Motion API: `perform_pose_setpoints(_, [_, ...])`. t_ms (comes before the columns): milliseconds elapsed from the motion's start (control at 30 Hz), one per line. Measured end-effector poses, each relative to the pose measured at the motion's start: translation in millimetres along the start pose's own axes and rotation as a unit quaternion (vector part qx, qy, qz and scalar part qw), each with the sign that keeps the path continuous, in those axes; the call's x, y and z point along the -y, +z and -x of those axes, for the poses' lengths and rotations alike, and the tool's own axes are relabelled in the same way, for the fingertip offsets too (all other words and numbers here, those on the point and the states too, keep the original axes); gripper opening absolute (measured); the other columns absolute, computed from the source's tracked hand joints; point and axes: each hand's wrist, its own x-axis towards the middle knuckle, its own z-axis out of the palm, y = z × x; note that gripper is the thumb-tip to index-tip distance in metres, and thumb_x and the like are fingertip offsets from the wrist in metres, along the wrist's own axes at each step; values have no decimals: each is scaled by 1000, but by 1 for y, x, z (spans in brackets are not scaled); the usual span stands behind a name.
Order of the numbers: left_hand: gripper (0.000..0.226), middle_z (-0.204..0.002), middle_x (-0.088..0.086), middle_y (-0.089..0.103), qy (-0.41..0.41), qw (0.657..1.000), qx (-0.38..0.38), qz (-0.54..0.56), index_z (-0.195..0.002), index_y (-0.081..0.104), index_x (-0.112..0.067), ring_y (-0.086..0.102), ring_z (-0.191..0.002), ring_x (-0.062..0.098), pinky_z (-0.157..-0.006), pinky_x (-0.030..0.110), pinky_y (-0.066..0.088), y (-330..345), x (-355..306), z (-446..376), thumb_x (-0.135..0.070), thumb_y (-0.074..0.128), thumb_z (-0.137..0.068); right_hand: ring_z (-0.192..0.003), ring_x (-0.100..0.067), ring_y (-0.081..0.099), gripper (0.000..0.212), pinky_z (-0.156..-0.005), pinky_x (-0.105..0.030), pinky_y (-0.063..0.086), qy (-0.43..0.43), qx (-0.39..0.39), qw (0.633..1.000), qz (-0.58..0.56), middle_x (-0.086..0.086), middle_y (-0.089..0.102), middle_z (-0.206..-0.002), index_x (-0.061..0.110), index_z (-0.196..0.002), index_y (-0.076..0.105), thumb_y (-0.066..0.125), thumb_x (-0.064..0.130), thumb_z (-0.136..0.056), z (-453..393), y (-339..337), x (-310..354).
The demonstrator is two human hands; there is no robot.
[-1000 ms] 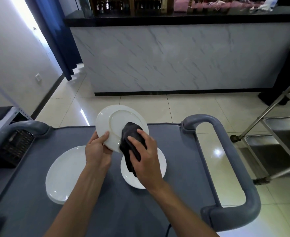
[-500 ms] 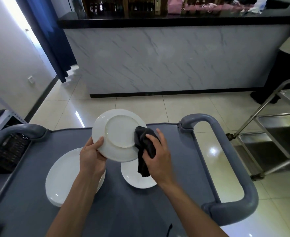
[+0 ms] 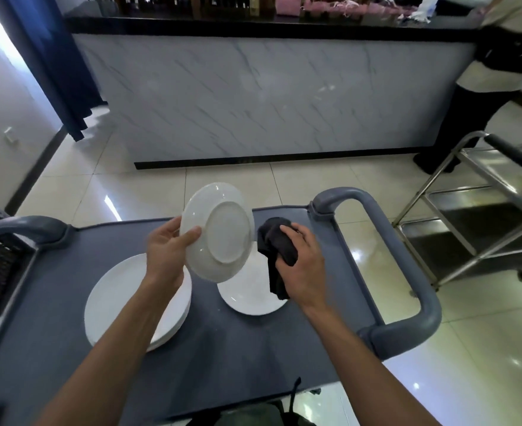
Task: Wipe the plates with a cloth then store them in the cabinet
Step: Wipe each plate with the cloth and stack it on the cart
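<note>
- Wiping step: the left hand (image 3: pixel 165 252) grips the raised plate (image 3: pixel 218 232) by its rim, underside showing.
- Right hand (image 3: pixel 299 265), beside it, clutches the dark cloth (image 3: pixel 276 250), apparently just off the plate.
- Likely next: wipe again or store it.

My left hand (image 3: pixel 166 253) and right hand (image 3: pixel 303 265) are bare, with no gloves, rings or watch. Both forearms are uncovered, no sleeves showing. Below them, olive-green clothing (image 3: pixel 253 415) with a black strap (image 3: pixel 295 392).
</note>
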Motion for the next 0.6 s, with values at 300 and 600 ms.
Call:
perform_pose_setpoints(300, [30,-85,-3,73,233,889,128,-371,-114,75,-26,67,-73,19,-60,30,52,17,24,2,-9,67,-91,-130,-12,43,55,-108,-15,29,45,-61,996,48,4,46,-143,23,-137,57,73,9,-86,32,-27,-2])
perform_pose_setpoints(600, [43,-86,10,75,349,730,234,-539,-115,75,-21,67,-71,41,-60,41,55,28,52,22,4,61,-83,-132,-9,40,60,-110,-21,33,45,-105,988,107,6,43,-143,24,-139,53,74,7,-86,74,-38,-6])
